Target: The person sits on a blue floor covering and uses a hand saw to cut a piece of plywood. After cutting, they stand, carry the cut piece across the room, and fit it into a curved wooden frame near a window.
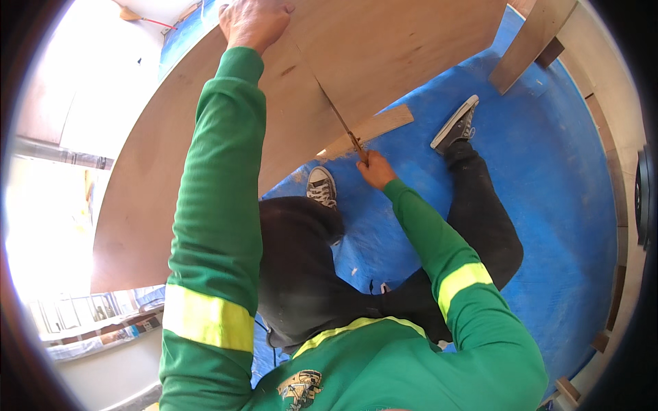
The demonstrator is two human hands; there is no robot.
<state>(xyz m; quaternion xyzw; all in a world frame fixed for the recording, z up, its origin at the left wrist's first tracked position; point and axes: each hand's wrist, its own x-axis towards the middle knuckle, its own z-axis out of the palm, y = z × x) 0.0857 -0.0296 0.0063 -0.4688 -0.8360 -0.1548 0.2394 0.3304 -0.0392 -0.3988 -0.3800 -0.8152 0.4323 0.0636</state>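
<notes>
A large brown plywood sheet (384,51) stretches across the upper part of the view. My left hand (253,24) is closed on its far left edge, with the fingertips partly hidden. In my right hand (375,170) is the handle of a handsaw (338,115), fingers wrapped round it. The saw's thin blade lies along a narrow cut in the sheet, pointing away from me and to the left. Just under the sheet's near edge, beside the saw, lies a loose strip of wood (391,123) with sawdust near it.
Blue sheeting (548,178) covers the floor. My shoes (321,186) stand near the sheet's near edge, legs apart. A wooden plank (531,48) leans at the upper right, and wood pieces line the right wall. An orange-handled tool (129,14) is at the upper left.
</notes>
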